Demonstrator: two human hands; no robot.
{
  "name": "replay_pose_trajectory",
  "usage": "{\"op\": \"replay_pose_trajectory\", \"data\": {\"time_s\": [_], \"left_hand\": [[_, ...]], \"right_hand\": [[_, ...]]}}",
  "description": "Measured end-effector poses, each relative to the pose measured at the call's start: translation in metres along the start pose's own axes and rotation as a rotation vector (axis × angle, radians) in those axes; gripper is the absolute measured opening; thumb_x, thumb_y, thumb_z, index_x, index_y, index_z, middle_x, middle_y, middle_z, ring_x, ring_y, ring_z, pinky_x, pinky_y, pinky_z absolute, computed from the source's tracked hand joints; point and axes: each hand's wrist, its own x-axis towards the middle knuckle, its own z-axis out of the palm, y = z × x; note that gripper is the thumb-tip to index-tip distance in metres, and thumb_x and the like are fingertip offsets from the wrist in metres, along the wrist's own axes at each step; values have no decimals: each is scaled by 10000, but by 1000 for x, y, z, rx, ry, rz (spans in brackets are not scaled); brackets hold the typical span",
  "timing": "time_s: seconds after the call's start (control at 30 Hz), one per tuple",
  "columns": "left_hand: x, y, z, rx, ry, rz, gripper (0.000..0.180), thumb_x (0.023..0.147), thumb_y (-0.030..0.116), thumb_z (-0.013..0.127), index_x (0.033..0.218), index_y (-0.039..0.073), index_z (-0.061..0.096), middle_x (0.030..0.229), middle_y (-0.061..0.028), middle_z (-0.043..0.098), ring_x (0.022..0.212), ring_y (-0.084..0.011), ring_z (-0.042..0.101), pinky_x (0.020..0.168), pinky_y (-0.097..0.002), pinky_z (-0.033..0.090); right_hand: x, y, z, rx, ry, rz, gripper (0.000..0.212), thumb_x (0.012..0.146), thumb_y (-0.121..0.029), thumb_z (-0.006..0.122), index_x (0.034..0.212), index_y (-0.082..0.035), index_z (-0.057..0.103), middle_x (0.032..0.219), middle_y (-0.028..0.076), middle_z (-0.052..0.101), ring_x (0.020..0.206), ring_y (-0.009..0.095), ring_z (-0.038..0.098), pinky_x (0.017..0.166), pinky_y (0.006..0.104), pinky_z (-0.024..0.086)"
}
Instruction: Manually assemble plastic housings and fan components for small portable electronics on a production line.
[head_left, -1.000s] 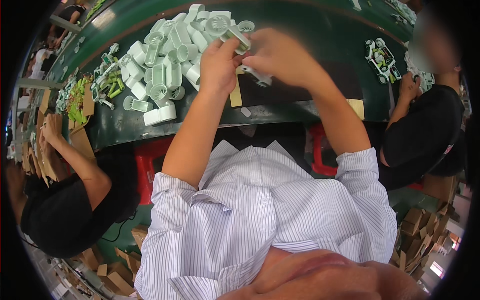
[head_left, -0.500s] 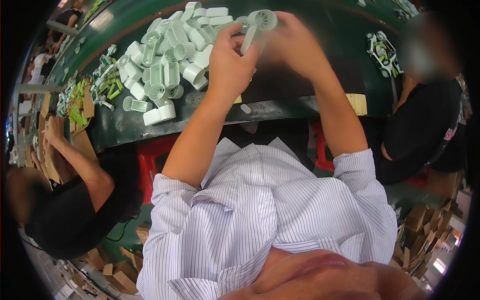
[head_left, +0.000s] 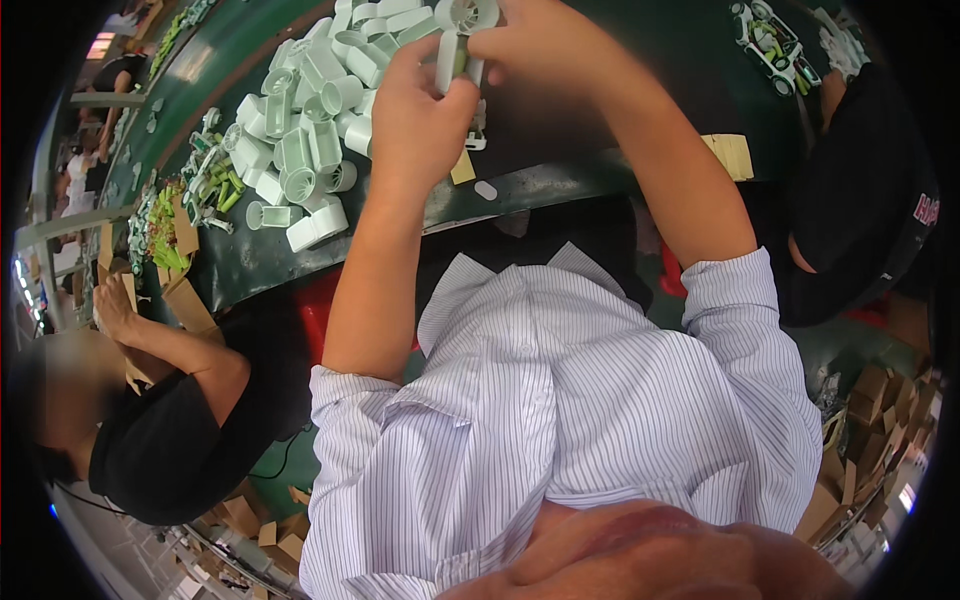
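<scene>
Housing (head_left: pixel 446 64), pale mint plastic, at top centre over the table, held up between both hands, its round spoked end at the upper frame edge. Left hand (head_left: pixel 412 118) closed on the body, thumb and fingers around it. Right hand (head_left: pixel 535 45) at the round end, fingers bent against it; full grip partly hidden, cannot tell how firmly it holds. Yellow-green piece (head_left: pixel 461 55) shows inside the housing's trough. White part (head_left: pixel 477 137) just below the left hand; can't tell if attached.

Progress: this unit looks partway, insert apparently in the shell, judging by the green showing; whether it is seated, can't tell. Pile of housings (head_left: pixel 325 150) to the left looks unfilled where the insides show, so most seem left to do.

Materials: housings smooth, semi-gloss, rigid, boxy trough plus round cup with radial spokes. Table (head_left: pixel 235 272) dark green, shiny, edge scuffed. Yellow block (head_left: pixel 462 168) and small pale oval piece (head_left: pixel 486 190) near the front edge, a second yellow pad (head_left: pixel 730 156) by the right forearm. Farther out: white-and-green parts (head_left: pixel 770 48) at right, lime parts (head_left: pixel 168 240) at left, co-workers in black on both sides, brown cardboard boxes (head_left: pixel 872 425) on the floor.
</scene>
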Motion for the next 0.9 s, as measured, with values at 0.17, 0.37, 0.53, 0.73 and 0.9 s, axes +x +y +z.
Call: {"op": "replay_pose_trajectory", "data": {"time_s": [0.17, 0.37, 0.53, 0.73, 0.9], "left_hand": [[-22, 19, -18, -323, -25, -132, 421, 846, 80, 597, 1183, -141, 476, 993, -172, 674, 767, -172, 666, 640, -246, 523], [-83, 28, -63, -459, -140, -283, 341, 861, 104, 598, 1147, -75, 546, 1032, -167, 679, 736, -104, 632, 592, -177, 483], [-88, -15, -55, -630, -100, -440, 309, 912, 94, 560, 1179, -62, 553, 1123, -147, 646, 882, -149, 660, 746, -230, 537], [-72, -38, -33, -499, -44, -430, 325, 926, 101, 562, 1186, -92, 531, 1133, -163, 645, 912, -172, 677, 787, -243, 557], [-59, -59, -34, -509, -101, -416, 371, 887, 60, 587, 1208, -85, 472, 1126, -187, 644, 937, -215, 688, 745, -274, 567]], "right_hand": [[-7, -31, -5, 180, -217, 48, 408, 856, -135, 653, 1177, 82, 524, 913, 97, 642, 670, 130, 606, 554, 246, 499], [-20, -5, -12, -20, -84, -13, 371, 884, -162, 663, 1182, 35, 562, 933, 114, 648, 725, 163, 625, 571, 282, 502], [-28, 69, 19, -758, -235, -311, 286, 928, -187, 571, 1177, -54, 620, 1126, 127, 612, 1060, 323, 591, 908, 401, 480], [-20, 61, 38, -889, -270, -130, 306, 891, -164, 624, 1182, -69, 618, 1105, 140, 575, 1054, 333, 575, 874, 420, 484], [-19, 79, 33, -705, -147, -187, 292, 873, -127, 641, 1161, -79, 619, 1063, 133, 581, 1030, 323, 574, 865, 405, 486]]}}
